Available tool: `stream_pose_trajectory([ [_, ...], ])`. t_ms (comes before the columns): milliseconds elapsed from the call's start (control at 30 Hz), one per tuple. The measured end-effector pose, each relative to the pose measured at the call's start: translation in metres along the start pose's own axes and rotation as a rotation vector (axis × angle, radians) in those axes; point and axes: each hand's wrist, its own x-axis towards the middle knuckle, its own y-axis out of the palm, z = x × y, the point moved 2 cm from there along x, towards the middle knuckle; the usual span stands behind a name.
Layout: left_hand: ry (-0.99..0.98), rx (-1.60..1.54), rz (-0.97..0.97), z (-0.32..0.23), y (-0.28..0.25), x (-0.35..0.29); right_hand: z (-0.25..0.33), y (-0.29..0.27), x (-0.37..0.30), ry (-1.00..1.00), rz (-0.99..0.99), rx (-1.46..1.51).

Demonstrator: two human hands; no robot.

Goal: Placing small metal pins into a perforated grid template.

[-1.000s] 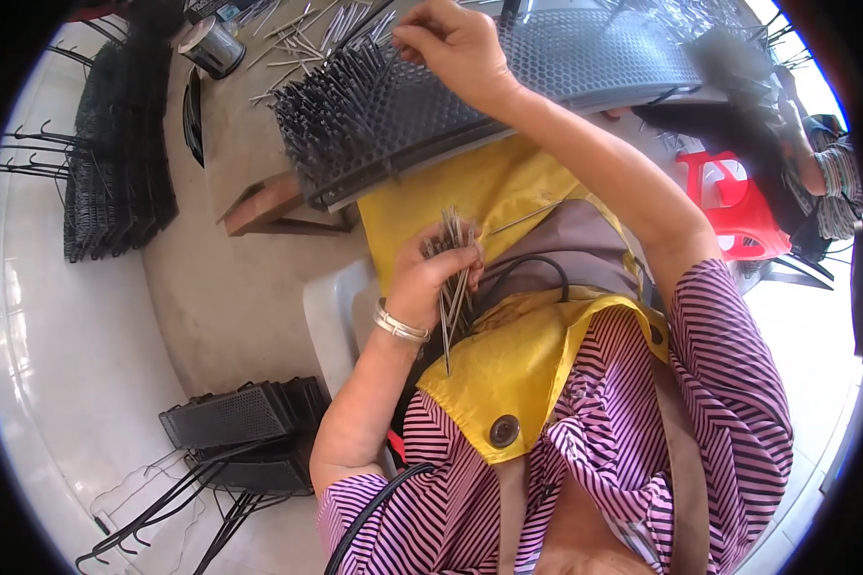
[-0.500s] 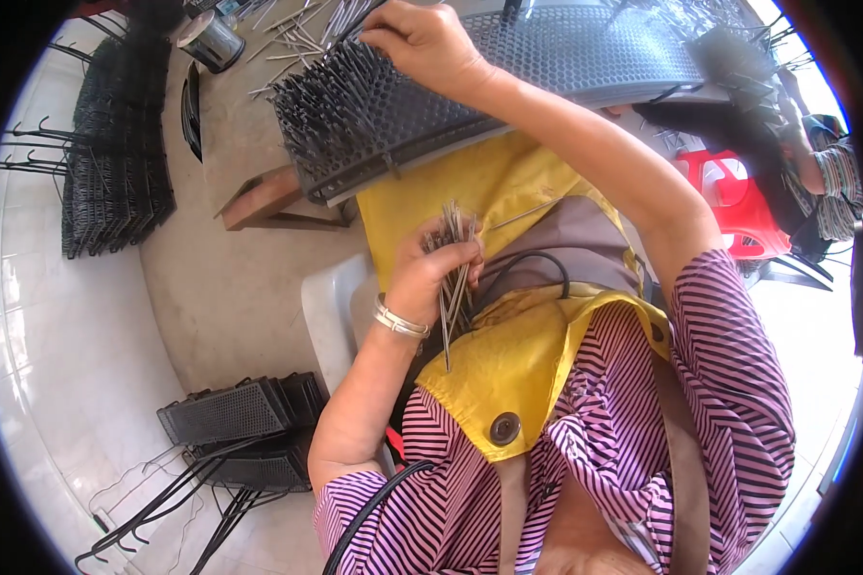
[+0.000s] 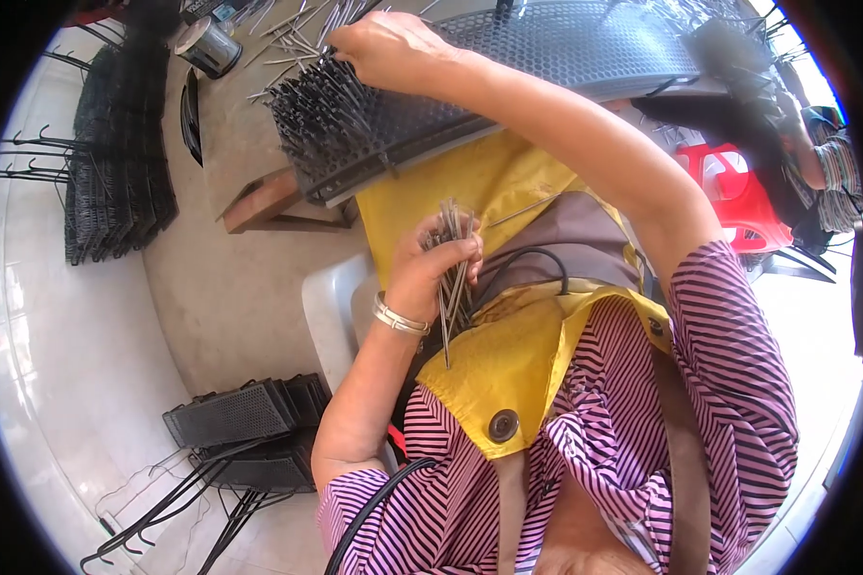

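"Thin metal rods, a whole bundle: where do they sit?"

"Low in front of the body, above the yellow apron. The left hand has its fingers wrapped around them, thumb across the front."

"Which way does their long axis run?"

"Roughly away from the body. The far ends fan out toward the perforated dark panel; the near ends slant back, one rod sticking out well below the others."

"And the right hand?"

"It is well apart from the bundle, farther out and a little to the left, at the far edge of the upright black rods crowded on the panel's left end. Its fingers are curled, tips pointing left."

"Is it pinching one?"

"I cannot tell; the tips are too small and partly hidden among the dark ends."

"So from the right fingertips, where does the bundle lie?"

"Back toward the body and to the right. The standing rods are just beside those fingertips, far closer than the held ones."
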Motion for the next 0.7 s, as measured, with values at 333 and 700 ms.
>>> stream_pose_trajectory([
  [333, -0.012, 0.012, -0.030, -0.002, 0.001, -0.001, 0.006, -0.006, -0.045, -0.018, -0.185, 0.103],
  [700, 0.093, 0.006, -0.003, -0.004, 0.007, -0.004, 0.047, -0.042, -0.133, 0.335, 0.367, 0.774],
])
